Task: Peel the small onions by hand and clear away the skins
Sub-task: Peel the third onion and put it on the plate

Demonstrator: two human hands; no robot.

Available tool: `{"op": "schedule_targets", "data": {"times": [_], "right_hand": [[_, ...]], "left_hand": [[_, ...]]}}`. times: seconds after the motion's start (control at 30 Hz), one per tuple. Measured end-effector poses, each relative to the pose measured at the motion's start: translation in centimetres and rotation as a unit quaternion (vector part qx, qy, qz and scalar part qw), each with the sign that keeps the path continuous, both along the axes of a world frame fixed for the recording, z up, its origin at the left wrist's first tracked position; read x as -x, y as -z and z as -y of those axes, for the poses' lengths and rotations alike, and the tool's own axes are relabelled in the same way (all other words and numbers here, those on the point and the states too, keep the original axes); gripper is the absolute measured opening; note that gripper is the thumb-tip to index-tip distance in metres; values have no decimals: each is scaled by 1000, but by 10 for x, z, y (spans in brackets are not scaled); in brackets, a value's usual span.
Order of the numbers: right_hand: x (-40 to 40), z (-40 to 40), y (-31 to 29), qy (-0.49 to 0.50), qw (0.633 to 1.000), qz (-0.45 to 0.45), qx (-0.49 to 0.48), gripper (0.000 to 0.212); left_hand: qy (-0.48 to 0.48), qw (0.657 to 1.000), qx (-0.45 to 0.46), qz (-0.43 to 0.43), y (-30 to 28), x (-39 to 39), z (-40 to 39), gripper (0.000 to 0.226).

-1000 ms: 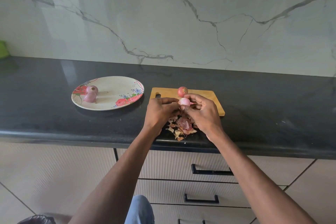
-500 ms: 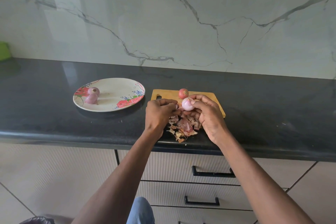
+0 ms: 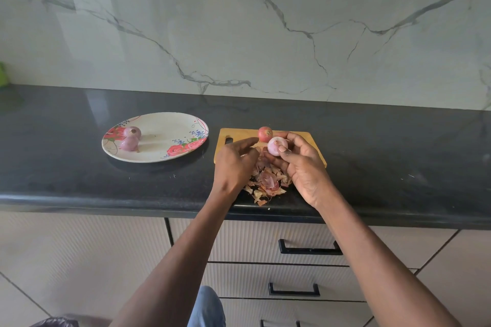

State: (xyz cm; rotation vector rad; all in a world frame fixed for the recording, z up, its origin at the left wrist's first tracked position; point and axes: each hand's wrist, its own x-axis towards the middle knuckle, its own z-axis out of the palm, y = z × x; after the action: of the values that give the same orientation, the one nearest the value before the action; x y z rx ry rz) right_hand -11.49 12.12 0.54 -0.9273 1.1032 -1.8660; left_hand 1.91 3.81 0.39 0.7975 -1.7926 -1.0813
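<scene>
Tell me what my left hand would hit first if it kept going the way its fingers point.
Probably the unpeeled onion on the cutting board. The left hand points up and right toward it, though depth is hard to judge.
</scene>
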Motion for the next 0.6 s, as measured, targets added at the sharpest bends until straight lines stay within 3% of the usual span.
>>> {"op": "schedule_targets", "data": {"times": [0.23,0.43,0.6], "right_hand": [[0,4,2,63,995,-77,-3,28],[-4,3,3,96,979,-179,-19,27],[-1,9,8,98,953,-287,-22,36]], "left_hand": [[104,990,-65,-73,0,-1,-3,31],[103,985,-69,-120,-2,-3,-7,24],[67,993,-30,-87,-4,-2,-8,21]]}}
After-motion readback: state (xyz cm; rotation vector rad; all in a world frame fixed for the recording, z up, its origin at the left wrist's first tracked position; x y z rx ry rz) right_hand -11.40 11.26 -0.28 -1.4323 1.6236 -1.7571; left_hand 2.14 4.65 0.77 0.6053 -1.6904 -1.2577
